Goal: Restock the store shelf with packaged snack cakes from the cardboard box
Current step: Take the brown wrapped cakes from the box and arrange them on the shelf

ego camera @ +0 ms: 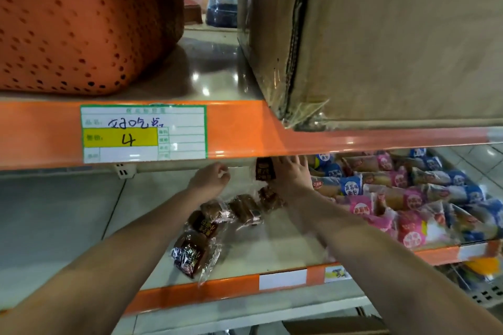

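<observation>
**Both hands under the shelf lip, one cake pack upright**

I have both arms reaching into the lower shelf, hands close together near its back, just under the orange edge of the upper shelf. My right hand holds a dark brown upright pack at its thumb side. The fingers point towards the back and are fairly straight, and the thumb is hidden behind the pack. My left hand is curled, with a bit of pale wrapper at its fingertips; I cannot tell whether it has hold of anything.

More brown snack cakes in clear wrappers lie loose on the shelf between my forearms, strung out towards the front edge. Just right of them lies a heap of pink and blue bread packs.

The cardboard box stands on the upper shelf at the right, its corner over the edge. An orange perforated basket stands at the left, with a price label marked 4 below it.
</observation>
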The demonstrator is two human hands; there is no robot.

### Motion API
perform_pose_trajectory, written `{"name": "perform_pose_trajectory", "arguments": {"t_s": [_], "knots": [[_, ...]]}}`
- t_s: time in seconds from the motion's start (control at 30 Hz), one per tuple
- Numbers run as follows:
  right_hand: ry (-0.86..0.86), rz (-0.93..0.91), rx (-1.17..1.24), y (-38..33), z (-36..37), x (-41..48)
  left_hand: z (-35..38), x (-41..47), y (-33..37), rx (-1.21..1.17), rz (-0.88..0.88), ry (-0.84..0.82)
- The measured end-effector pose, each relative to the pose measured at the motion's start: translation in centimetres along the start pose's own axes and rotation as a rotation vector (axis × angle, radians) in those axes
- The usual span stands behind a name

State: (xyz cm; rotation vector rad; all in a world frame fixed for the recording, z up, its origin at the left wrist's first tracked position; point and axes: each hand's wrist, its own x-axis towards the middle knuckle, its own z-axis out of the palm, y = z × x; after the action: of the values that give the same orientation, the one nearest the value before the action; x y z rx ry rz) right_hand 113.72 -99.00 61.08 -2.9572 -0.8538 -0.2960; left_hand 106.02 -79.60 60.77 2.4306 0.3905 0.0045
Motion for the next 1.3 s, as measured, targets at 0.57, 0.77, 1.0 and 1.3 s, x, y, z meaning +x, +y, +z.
{"name": "perform_pose_trajectory", "arguments": {"t_s": [0.57, 0.77, 1.0, 1.3], "knots": [[-0.157, 0.046, -0.074, -1.2, 2.8, 3.3, 5.7, -3.2, -2.5, 0.47, 0.071, 0.031], [-0.148, 0.083, -0.021, -0.2, 2.8, 4.7, 6.1, -2.5, -2.5, 0.459, 0.073, 0.033], [-0.169, 0.093, -0.115, 0.6, 2.5, 5.8, 6.2, -2.2, -2.5, 0.435, 0.07, 0.012], [-0.155, 0.104, -0.191, 0.3, 3.4, 6.9, 6.4, -2.0, -2.6, 0.438, 0.06, 0.005]]}}
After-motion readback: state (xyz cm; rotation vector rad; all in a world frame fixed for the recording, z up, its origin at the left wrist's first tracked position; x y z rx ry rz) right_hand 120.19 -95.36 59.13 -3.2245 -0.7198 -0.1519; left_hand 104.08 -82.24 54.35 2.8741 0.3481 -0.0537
